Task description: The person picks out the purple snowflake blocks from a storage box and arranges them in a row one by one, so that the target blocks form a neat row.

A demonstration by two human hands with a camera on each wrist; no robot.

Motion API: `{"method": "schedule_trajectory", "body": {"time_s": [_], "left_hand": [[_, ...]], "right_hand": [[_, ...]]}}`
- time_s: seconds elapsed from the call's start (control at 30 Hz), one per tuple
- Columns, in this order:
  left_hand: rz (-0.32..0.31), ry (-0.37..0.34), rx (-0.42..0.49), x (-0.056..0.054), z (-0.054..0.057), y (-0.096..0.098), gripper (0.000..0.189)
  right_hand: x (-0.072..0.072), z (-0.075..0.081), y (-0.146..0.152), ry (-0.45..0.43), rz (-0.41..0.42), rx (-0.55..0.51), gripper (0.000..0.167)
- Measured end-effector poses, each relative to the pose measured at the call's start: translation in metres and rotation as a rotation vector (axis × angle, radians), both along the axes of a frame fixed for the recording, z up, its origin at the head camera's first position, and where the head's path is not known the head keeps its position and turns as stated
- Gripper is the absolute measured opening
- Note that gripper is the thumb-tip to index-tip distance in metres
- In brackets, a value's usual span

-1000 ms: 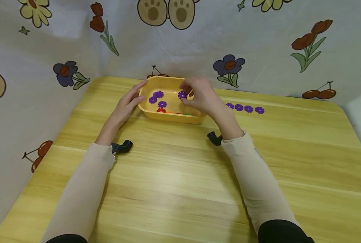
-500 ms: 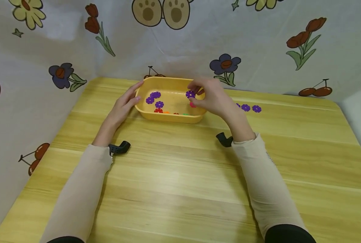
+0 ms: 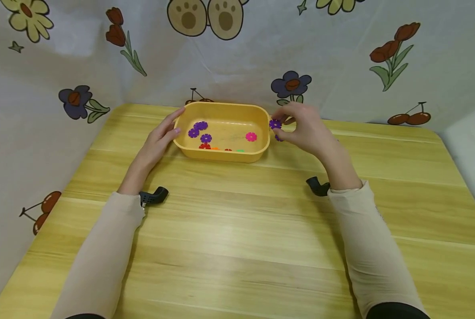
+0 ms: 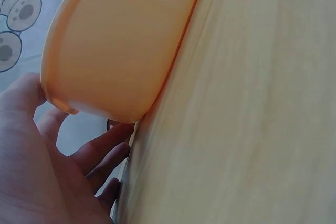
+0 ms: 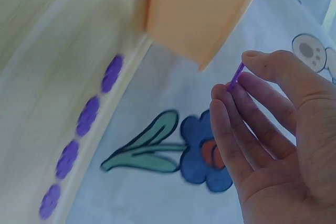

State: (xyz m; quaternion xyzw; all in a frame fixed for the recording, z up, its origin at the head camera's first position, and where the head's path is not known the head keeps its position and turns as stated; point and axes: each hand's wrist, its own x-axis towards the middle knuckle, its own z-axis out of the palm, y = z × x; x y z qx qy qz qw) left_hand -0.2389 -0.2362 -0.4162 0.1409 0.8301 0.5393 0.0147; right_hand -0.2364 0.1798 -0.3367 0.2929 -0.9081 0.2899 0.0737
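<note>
white cloth printed with cartoon flowers and fruit (image 3: 221, 62) hangs behind a pale wood-grain table (image 3: 229, 230). near the table's far edge, just right of the tray's end, one thin purple flower-shaped plastic disc (image 3: 275, 124) sits in a narrow pinch between the thumb and fingertips of the right hand (image 3: 306, 128). that hold takes in little of the disc, so it could slip, or snag on the rim if carried too low. past it, a row of purple discs (image 5: 88, 116) lies along the edge; a brushing fingertip might nudge one out of line or off the back. beside them stands the yellow rectangular plastic tray (image 3: 221, 156), holding purple discs (image 3: 206, 138), a pink disc (image 3: 251, 137) and a red disc (image 3: 205, 146). the left hand (image 3: 159, 135) rests relaxed on its far-left end, touching the rim; a careless push there could slide the tray into the row. whether the thumb hooks over the rim is hard to tell. the near wall cuts off an orange piece (image 3: 215, 149) and a green piece (image 3: 240, 150), the right hand hides most of the row from the head view, and the left wrist view shows only the tray's outside.
</note>
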Motion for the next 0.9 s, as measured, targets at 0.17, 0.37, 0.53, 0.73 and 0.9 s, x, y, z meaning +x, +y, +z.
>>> {"method": "schedule_trajectory", "body": {"time_s": [0.17,0.37,0.53,0.73,0.9], "left_hand": [[-0.001,0.000,-0.003,0.000,-0.001,0.001,0.055],[0.001,0.000,-0.016,0.001,0.000,0.001,0.055],[-0.002,0.001,-0.014,0.000,0.000,0.001,0.055],[-0.007,0.000,-0.012,0.001,0.000,0.001,0.055],[0.000,0.002,-0.018,0.001,-0.001,0.000,0.055]], "right_hand": [[0.002,-0.006,0.023,-0.032,-0.042,0.000,0.025],[0.005,-0.012,0.053,-0.052,-0.090,0.008,0.024],[0.009,-0.016,0.083,-0.062,-0.133,0.005,0.025],[0.014,-0.023,0.123,-0.046,-0.185,0.017,0.025],[0.017,-0.026,0.150,-0.080,-0.258,0.068,0.024]]}}
